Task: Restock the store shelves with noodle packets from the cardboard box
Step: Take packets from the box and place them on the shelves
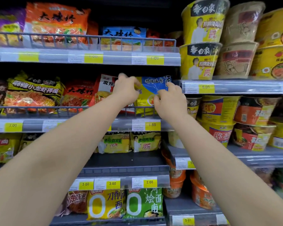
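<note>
Gripping a glossy, crinkled plastic packet (151, 88), blue above and yellow below with white Chinese print: left hand (126, 90) curls over its top-left edge, right hand (170, 101) pinches its right edge. Packet stands behind the wire rail (69, 107) on the middle shelf, above a yellow tag (152, 125) reading 1.50.

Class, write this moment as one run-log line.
step: shelving | left hand: grips blue-yellow packet | right hand: grips same packet | place: shelf, right end

Noodle packet (153, 86) base behind shelf rail (39, 107), price label (138, 125) print unreadable
</note>
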`<state>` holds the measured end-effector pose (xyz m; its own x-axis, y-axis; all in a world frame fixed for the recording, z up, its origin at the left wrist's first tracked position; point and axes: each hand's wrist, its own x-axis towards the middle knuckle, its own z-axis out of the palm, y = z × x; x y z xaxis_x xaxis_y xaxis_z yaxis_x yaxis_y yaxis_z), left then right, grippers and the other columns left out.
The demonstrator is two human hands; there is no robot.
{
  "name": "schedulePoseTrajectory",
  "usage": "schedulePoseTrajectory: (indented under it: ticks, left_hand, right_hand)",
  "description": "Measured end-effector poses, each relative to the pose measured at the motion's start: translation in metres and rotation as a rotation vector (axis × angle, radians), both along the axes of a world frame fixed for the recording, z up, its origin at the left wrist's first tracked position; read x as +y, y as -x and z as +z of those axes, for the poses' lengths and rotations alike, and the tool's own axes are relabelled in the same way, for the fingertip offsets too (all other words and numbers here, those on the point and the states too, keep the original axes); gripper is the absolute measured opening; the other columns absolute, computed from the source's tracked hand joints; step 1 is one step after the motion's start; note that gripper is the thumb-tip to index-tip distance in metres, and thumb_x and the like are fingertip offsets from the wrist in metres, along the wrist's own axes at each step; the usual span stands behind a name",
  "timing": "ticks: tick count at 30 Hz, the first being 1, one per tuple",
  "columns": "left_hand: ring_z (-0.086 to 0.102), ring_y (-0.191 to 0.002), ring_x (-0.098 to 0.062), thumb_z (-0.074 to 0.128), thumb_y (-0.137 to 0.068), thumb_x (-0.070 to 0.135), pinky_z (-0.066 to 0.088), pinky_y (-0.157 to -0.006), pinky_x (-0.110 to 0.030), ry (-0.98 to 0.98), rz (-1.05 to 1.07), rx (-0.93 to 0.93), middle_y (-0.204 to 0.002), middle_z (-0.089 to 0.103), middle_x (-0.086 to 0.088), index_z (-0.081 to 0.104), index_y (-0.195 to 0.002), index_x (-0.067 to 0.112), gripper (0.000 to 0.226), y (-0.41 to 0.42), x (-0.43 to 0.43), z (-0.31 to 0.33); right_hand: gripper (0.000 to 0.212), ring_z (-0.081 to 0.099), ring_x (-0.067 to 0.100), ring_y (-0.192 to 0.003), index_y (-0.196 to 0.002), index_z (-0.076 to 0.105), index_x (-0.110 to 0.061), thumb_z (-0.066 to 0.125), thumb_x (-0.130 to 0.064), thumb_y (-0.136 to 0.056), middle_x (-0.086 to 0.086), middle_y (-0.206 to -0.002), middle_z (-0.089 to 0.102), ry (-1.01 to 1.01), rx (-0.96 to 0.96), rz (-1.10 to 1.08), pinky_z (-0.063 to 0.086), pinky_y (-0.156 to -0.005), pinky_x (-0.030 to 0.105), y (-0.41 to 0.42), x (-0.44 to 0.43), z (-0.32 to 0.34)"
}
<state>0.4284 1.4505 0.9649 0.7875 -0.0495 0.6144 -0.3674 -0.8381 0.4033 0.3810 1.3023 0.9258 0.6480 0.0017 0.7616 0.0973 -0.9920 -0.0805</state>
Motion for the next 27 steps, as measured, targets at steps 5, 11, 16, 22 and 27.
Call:
schedulePoseTrajectory:
  ticks: [5, 11, 16, 22, 27]
  left_hand:
    - [0.057, -0.091, -0.016, 0.063, -0.083, 0.019, 0.048, -0.087, -0.029, 0.384, -0.189, -0.092, -0.109, 0.058, 0.0, 0.063, -0.095, 0.026, 0.014, 0.04, 0.017, -0.02]
    - [0.06, -0.079, -0.006, 0.054, -0.093, 0.02, 0.042, -0.066, -0.024, 0.888, -0.142, 0.175, -0.093, 0.058, 0.008, 0.059, -0.087, 0.027, 0.01, 0.104, 0.084, -0.127]
    - [0.059, -0.077, -0.007, 0.052, -0.095, 0.015, 0.041, -0.062, -0.021, 0.995, 0.033, 0.354, -0.091, 0.062, 0.004, 0.059, -0.09, 0.028, 0.016, 0.171, 0.145, -0.228]
    - [0.062, -0.085, -0.009, 0.055, -0.094, 0.021, 0.047, -0.076, -0.025, 1.162, 0.279, 0.493, -0.093, 0.063, 0.008, 0.061, -0.099, 0.025, 0.008, 0.272, 0.213, -0.313]
    - [0.056, -0.075, -0.01, 0.056, -0.093, 0.014, 0.04, -0.066, -0.024, 1.294, 0.475, 0.513, -0.086, 0.063, 0.002, 0.062, -0.092, 0.024, 0.011, 0.359, 0.28, -0.382]
  right_hand:
    - [0.018, 0.054, 0.019, -0.085, -0.098, 0.066, -0.018, 0.052, -0.027, -0.09, 0.0, -0.092, 0.059, -0.317, -0.189, 0.4, 0.044, -0.068, 0.033, 0.017, 0.027, -0.022]
    - [0.003, 0.047, 0.005, -0.065, -0.087, 0.058, -0.024, 0.06, -0.023, -0.086, -0.01, -0.072, 0.052, -0.789, 0.181, 0.729, 0.037, -0.06, 0.018, 0.031, 0.09, -0.102]
    - [0.004, 0.05, 0.006, -0.07, -0.093, 0.06, -0.019, 0.059, -0.02, -0.09, -0.008, -0.078, 0.052, -1.008, 0.584, 0.819, 0.04, -0.062, 0.013, 0.061, 0.145, -0.192]
    - [0.005, 0.048, 0.013, -0.063, -0.088, 0.058, -0.023, 0.06, -0.018, -0.089, 0.003, -0.077, 0.053, -1.092, 0.967, 0.8, 0.04, -0.061, 0.027, 0.12, 0.206, -0.285]
    - [0.007, 0.048, 0.011, -0.06, -0.097, 0.059, -0.014, 0.059, -0.015, -0.09, 0.0, -0.073, 0.052, -1.033, 1.248, 0.729, 0.042, -0.054, 0.019, 0.184, 0.266, -0.354]
